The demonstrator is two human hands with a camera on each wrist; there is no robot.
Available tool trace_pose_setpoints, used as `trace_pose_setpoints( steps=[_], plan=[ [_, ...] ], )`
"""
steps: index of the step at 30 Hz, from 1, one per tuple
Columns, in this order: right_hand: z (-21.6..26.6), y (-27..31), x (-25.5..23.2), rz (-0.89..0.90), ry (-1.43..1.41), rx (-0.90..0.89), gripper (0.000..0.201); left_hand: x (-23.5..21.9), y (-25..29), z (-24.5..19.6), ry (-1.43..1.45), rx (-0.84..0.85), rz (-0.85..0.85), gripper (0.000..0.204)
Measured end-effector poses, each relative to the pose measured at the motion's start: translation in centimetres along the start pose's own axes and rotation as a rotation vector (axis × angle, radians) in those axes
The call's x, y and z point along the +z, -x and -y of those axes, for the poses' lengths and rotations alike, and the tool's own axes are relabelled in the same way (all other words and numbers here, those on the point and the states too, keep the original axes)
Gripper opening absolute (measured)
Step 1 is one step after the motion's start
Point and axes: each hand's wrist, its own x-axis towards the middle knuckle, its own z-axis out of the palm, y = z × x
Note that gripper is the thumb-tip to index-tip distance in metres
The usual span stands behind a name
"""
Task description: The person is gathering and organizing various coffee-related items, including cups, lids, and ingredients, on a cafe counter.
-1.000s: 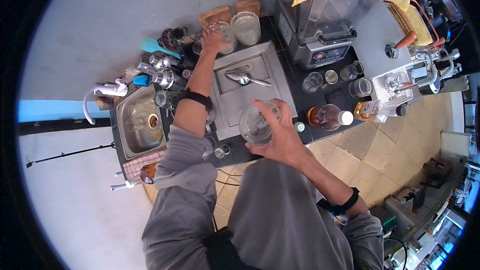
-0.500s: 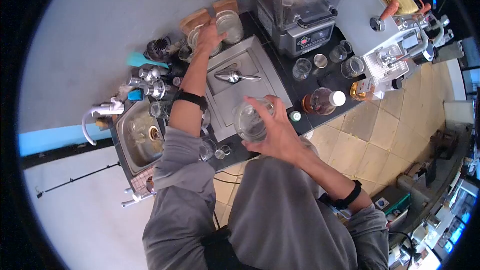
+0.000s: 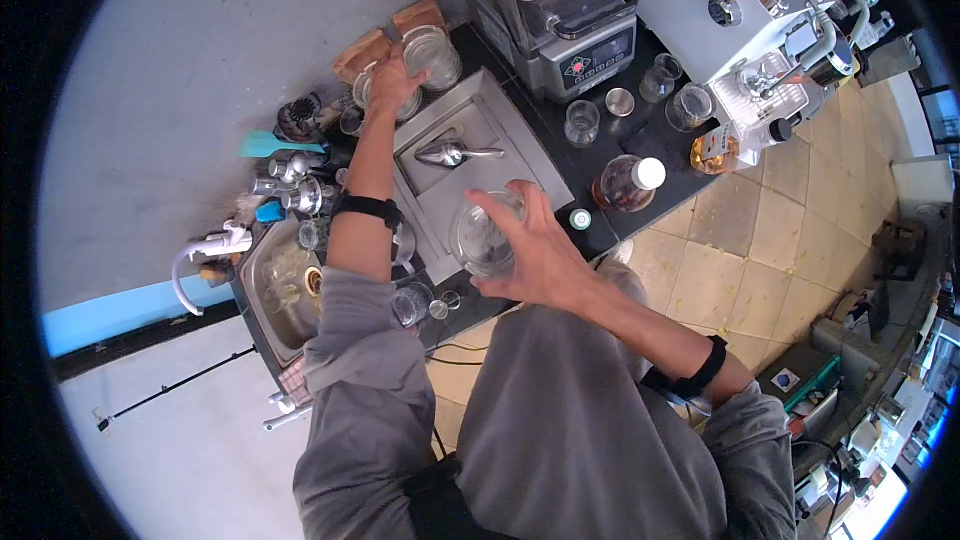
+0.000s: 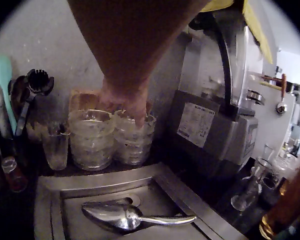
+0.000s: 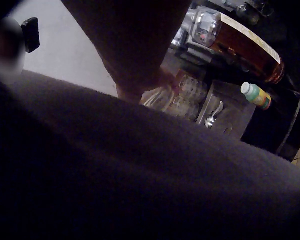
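While I watch the head view, the right hand [image 3: 530,260] grips a clear glass bowl [image 3: 485,237] by its rim, held in the air above the steel tray [image 3: 520,155], fingers spread round the glass. Out at the back of the tabletop [image 3: 600,155], the left hand [image 3: 392,85] sits on a stack of glass bowls [image 3: 372,90], with a second stack [image 3: 432,55] just beside it. A metal scoop [image 3: 447,153] lies in the tray, and a bottle [image 3: 628,183] of amber liquid stands near the tray's edge.

Over to the left wrist view: fingers [image 4: 140,107] are down on the rim of the right-hand stack [image 4: 134,137], touching the glass; I cannot tell whether they pinch a bowl or only rest on it. A small tumbler [image 4: 55,148] stands close by.

Right wrist view: mostly dark sleeve, with the glass only a blur beyond the hand.

Risk, as I judge it: the stacks are tall and crowded, so a sideways tug could topple one. The held bowl hangs from a rim hold only; a slip would drop it onto steel.
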Motion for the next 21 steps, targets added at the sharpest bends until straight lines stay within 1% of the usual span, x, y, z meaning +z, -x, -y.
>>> trace_pose_setpoints(
  steps=[2, 3, 4, 5, 6, 8, 9, 11, 12, 14, 16, 17, 18, 20, 21],
  plan=[
    [-0.2, -0.4, 0.2, -0.028, 0.039, -0.037, 0.098, 0.0, -0.2, 0.6, 0.027, 0.05, -0.119, 0.078],
    [-0.3, -0.8, 0.3, -0.018, 0.051, -0.043, 0.098, -0.1, -0.4, 0.9, 0.038, 0.041, -0.127, 0.078],
    [-0.4, -1.4, 0.6, -0.032, -0.004, -0.015, 0.099, -0.7, -0.5, 1.1, 0.087, 0.091, -0.214, 0.072],
    [-0.5, -2.1, 1.0, -0.039, -0.056, 0.009, 0.1, -2.1, 0.3, 1.0, 0.135, 0.133, -0.306, 0.067],
    [-0.8, -2.8, 1.5, -0.013, -0.035, -0.01, 0.1, -3.5, 1.2, 1.0, 0.147, 0.106, -0.33, 0.067],
    [-1.4, -4.7, 2.5, -0.133, -0.121, 0.026, 0.104, -8.4, 4.2, -1.7, 0.459, 0.095, -0.355, 0.051],
    [-1.4, -5.8, 2.8, -0.1, -0.1, 0.007, 0.104, -9.2, 5.1, -2.0, 0.472, 0.064, -0.383, 0.051],
    [-1.4, -8.2, 3.4, -0.206, -0.108, 0.026, 0.104, -10.1, 7.1, -2.2, 0.503, 0.131, -0.651, 0.036],
    [-1.6, -9.4, 3.7, -0.168, -0.091, 0.011, 0.104, -11.1, 8.8, -2.9, 0.509, 0.093, -0.674, 0.036],
    [-1.9, -12.0, 4.5, -0.264, -0.196, 0.107, 0.106, -13.3, 13.9, -5.0, 0.743, 0.148, -0.558, 0.034],
    [-2.7, -15.0, 5.2, -0.257, -0.119, 0.243, 0.109, -14.0, 18.7, -6.8, 0.85, 0.19, -0.561, 0.028],
    [-2.3, -16.2, 5.2, -0.25, -0.066, 0.283, 0.109, -14.1, 21.0, -7.4, 0.918, 0.182, -0.487, 0.026],
    [-2.9, -17.6, 5.8, -0.276, -0.078, 0.257, 0.109, -14.0, 23.2, -7.8, 0.985, 0.178, -0.413, 0.024],
    [-3.4, -20.1, 6.8, -0.324, -0.005, 0.289, 0.113, -13.0, 27.5, -8.4, 1.032, 0.284, -0.38, 0.024],
    [-3.8, -21.2, 7.2, -0.31, 0.008, 0.278, 0.113, -12.6, 29.6, -8.4, 1.039, 0.266, -0.281, 0.024]
  ],
)
